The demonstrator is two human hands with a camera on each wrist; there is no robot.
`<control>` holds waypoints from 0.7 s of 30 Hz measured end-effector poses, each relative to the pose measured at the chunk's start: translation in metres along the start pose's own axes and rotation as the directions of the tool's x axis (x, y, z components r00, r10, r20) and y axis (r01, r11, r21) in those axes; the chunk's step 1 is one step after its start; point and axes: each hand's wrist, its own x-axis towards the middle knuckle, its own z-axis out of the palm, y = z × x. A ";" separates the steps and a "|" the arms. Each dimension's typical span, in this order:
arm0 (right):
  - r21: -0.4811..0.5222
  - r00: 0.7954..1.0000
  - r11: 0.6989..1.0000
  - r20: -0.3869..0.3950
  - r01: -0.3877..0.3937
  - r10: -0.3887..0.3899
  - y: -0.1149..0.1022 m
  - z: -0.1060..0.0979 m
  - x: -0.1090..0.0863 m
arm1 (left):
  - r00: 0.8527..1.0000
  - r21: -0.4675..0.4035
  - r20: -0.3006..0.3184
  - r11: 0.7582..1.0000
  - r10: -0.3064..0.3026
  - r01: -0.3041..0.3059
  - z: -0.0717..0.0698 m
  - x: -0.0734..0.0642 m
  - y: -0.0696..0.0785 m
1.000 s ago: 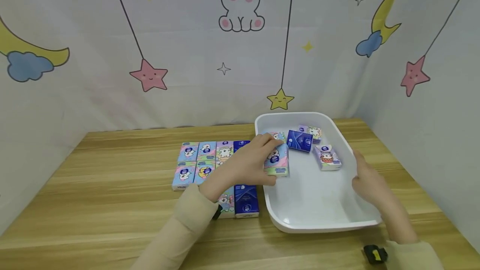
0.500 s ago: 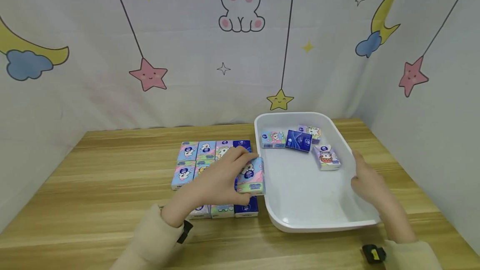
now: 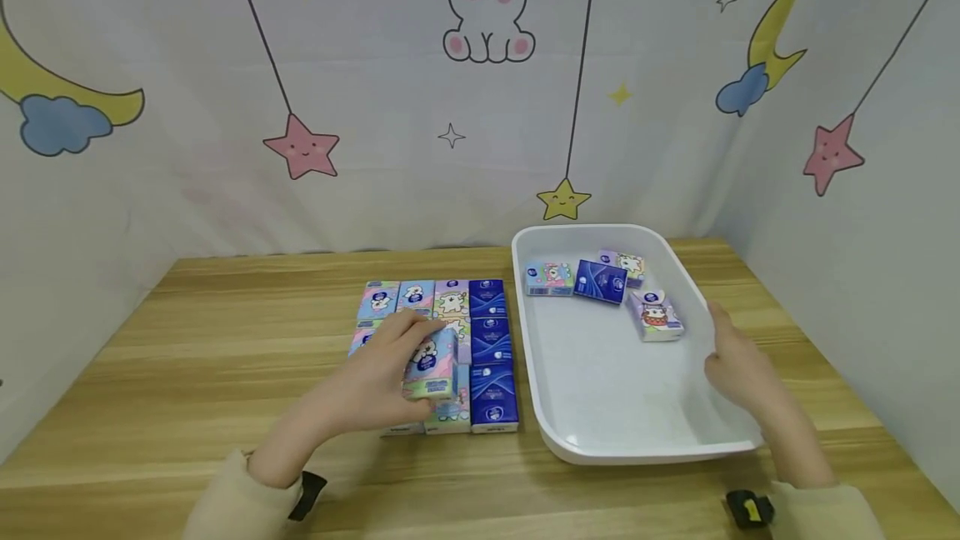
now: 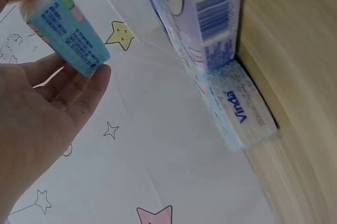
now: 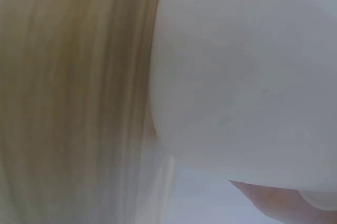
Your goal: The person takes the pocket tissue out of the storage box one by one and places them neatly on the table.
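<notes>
My left hand [image 3: 367,386] pinches a pastel pink, blue and green tissue pack [image 3: 435,365] between thumb and fingers. The hand and pack are above the rows of tissue packs on the table. In the left wrist view the held pack [image 4: 66,37] hangs tilted, apart from a stack of packs [image 4: 242,105], one printed "Vinda". On the right, my right hand [image 3: 742,373] grips the rim of a white plastic tub [image 3: 615,398]. The right wrist view shows the tub's outer wall [image 5: 237,87] and part of the hand [image 5: 284,203] at its rim.
Inside the tub, towards the back, lie a dark blue pack [image 3: 600,282] and several pastel packs. Dark blue packs [image 3: 491,340] form the table block's right column, beside the tub's left wall. A printed curtain [image 3: 390,198] hangs behind the wooden table [image 3: 247,357].
My left hand has moved left with the tissue pack, from over the tub's left side to over the packs on the table. The right hand has stayed at the tub's rim.
</notes>
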 end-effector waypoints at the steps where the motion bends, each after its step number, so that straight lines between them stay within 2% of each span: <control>1: 0.001 1.000 1.000 0.000 0.000 0.000 0.000 0.000 0.000 | 1.000 -0.002 -0.001 1.000 -0.005 0.005 0.000 -0.002 -0.002; 6: 0.000 1.000 1.000 -0.004 0.003 -0.003 0.001 0.000 -0.001 | 0.998 -0.012 0.013 0.998 -0.056 0.056 -0.001 -0.012 -0.012; 12: 0.003 1.000 1.000 -0.004 0.005 -0.005 0.001 0.000 0.000 | 0.989 -0.035 0.048 0.990 -0.137 0.139 -0.005 -0.023 -0.022; 18: 0.003 1.000 1.000 -0.004 0.003 -0.003 0.001 0.000 0.000 | 0.989 -0.013 0.019 0.989 -0.147 0.147 -0.008 -0.033 -0.029; 21: 0.003 1.000 1.000 -0.002 -0.002 0.002 0.001 0.000 0.000 | 0.985 -0.017 0.033 0.985 -0.171 0.172 -0.010 -0.038 -0.033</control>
